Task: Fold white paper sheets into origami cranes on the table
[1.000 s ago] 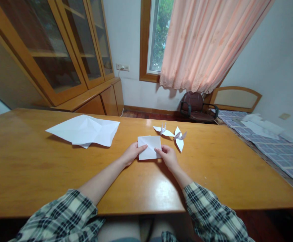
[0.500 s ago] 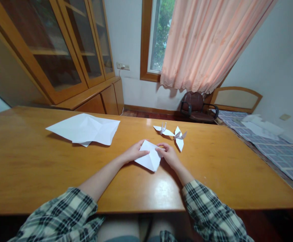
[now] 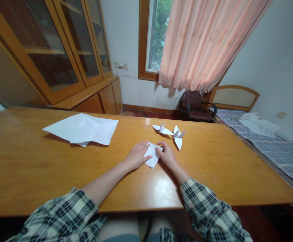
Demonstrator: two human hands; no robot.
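A small folded sheet of white paper (image 3: 152, 150) lies on the wooden table between my hands, one corner pointing toward me. My left hand (image 3: 136, 157) rests over its left side, fingers stretched out and palm down. On the right edge, my right hand (image 3: 167, 155) pinches the paper between thumb and fingers. Just beyond that hand are two paper cranes, the left crane (image 3: 162, 129) and the right crane (image 3: 178, 135), close together with wings spread.
A large creased white sheet (image 3: 86, 129) lies at the far left of the table (image 3: 48, 174). Past the table stand a glass-door cabinet (image 3: 86, 40), a brown armchair (image 3: 191, 104) and a bed (image 3: 257, 134) with white papers on it.
My left hand has gone from gripping the paper's left edge to lying flat across it. The folded paper now rests lower against the table and shows less. My right hand keeps its pinch.
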